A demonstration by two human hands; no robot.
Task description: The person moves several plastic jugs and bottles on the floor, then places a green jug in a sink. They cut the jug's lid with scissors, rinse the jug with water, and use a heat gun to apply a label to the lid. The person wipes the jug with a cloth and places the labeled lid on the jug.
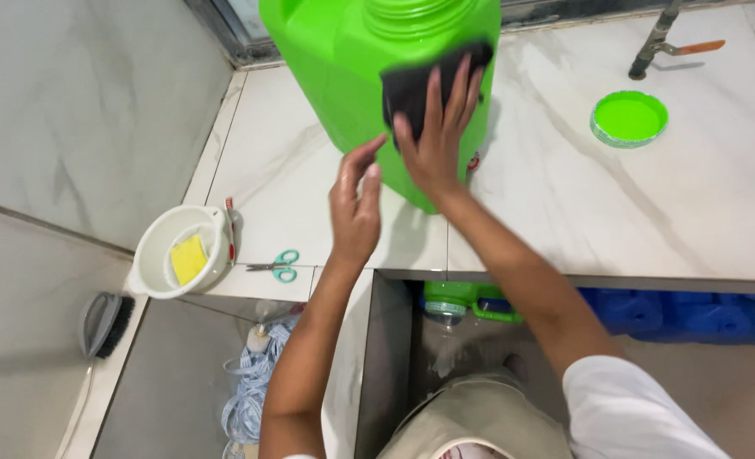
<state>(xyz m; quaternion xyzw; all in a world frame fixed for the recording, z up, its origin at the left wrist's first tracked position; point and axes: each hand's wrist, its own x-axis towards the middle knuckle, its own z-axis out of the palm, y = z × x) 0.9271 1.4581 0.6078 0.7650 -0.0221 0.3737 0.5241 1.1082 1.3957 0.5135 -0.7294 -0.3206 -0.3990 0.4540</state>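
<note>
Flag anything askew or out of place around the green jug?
Two things: the green lid lies off the green jug, apart on the counter. The white bowl overhangs the counter's left corner. No spills visible.

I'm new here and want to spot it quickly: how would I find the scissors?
Start at the big green jug on the white tiled counter, then move to the counter's front left edge. The scissors lie there beside a white bowl, the only thing with teal handles.
</note>
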